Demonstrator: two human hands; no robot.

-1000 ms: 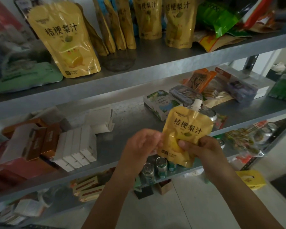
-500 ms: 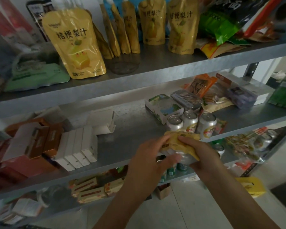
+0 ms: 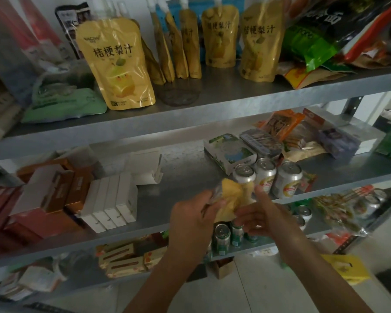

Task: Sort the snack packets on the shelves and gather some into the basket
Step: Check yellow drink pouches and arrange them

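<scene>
Yellow pouch (image 3: 231, 196) crumpled tighter, glossy foil, left hand (image 3: 193, 214), right hand (image 3: 265, 214) gripping

Middle shelf (image 3: 181, 175): a bare strip is running front to back at centre; white boxes (image 3: 110, 199) are walling its left, three cans (image 3: 266, 177) its right. Left hand (image 3: 192, 213) and right hand (image 3: 264, 218), gripping a crumpled pouch (image 3: 231, 195), are occupying its front edge. Upper shelf (image 3: 224, 91): standing pouches (image 3: 220, 39) are crowding the back.
</scene>
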